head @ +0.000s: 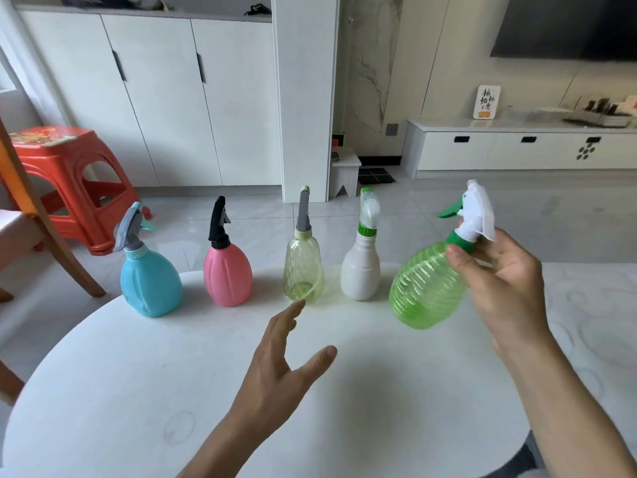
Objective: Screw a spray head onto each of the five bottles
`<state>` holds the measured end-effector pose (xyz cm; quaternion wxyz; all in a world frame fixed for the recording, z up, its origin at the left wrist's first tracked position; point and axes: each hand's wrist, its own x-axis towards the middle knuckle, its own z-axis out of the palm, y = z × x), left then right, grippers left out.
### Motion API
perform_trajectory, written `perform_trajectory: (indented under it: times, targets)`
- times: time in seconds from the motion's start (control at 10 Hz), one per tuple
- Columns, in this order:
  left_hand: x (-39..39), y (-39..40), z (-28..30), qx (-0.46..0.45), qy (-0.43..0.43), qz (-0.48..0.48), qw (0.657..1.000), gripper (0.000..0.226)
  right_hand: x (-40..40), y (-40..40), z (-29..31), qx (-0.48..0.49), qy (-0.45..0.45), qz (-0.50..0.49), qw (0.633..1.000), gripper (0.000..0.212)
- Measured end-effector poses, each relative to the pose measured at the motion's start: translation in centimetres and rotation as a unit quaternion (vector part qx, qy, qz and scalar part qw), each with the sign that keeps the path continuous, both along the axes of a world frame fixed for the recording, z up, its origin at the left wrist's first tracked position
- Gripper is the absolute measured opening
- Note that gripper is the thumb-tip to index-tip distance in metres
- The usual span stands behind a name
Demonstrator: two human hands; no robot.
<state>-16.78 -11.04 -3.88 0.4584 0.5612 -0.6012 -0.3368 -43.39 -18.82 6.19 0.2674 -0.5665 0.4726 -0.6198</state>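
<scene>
Right hand (499, 270) pinches collar of green ribbed bottle (425, 288), tilted near table's far-right edge; left hand (279, 360) spread, empty, nearer centre.

- The room was bright with soft daylight, seemingly from the left
- A faint, diffuse shadow lay on the white table (103, 391) below the hands
- The green bottle (425, 291) cast a pale green tint onto the tabletop
- Cabinet lines bowed at the edges from the wide lens
- The right hand (499, 281) and the spray head (474, 210) were slightly motion-blurred
</scene>
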Motion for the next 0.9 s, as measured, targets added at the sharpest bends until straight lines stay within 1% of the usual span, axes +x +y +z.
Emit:
perform_trajectory:
  times: [0.1,0.2,0.3,0.4,0.6,0.7,0.8,0.9]
  targets:
    - [0.5,0.0,-0.5,0.007,-0.005,0.010,1.000,0.078,-1.8,-3.1,0.0,0.014,0.011,-0.049,0.999,0.018]
    - [0.8,0.1,-1.0,0.014,-0.032,0.012,0.999,0.071,-2.6,-7.6,-0.8,0.039,0.073,-0.085,0.993,0.030]
    - [0.9,0.1,-1.4,0.012,-0.053,0.003,0.999,0.066,-2.5,-9.8,-2.0,0.045,0.109,-0.102,0.988,0.037]
    - [1.0,0.1,-1.8,0.002,-0.077,-0.002,0.997,0.062,-1.9,-11.8,-3.9,0.051,0.164,-0.103,0.980,0.036]
    - [0.9,0.4,-1.8,-0.019,-0.115,-0.007,0.993,0.059,-1.8,-13.9,-5.7,0.054,0.219,-0.090,0.970,0.033]
    - [0.7,0.4,-1.5,-0.020,-0.115,-0.003,0.993,0.061,-2.0,-14.4,-6.2,0.072,0.218,-0.086,0.969,0.034]
    - [0.8,0.4,-1.8,-0.030,-0.122,0.003,0.992,0.064,-2.4,-14.5,-7.1,0.110,0.222,-0.070,0.966,0.035]
    - [0.7,0.3,-1.9,-0.032,-0.115,0.012,0.993,0.064,-2.5,-14.5,-7.6,0.102,0.202,-0.074,0.971,0.036]
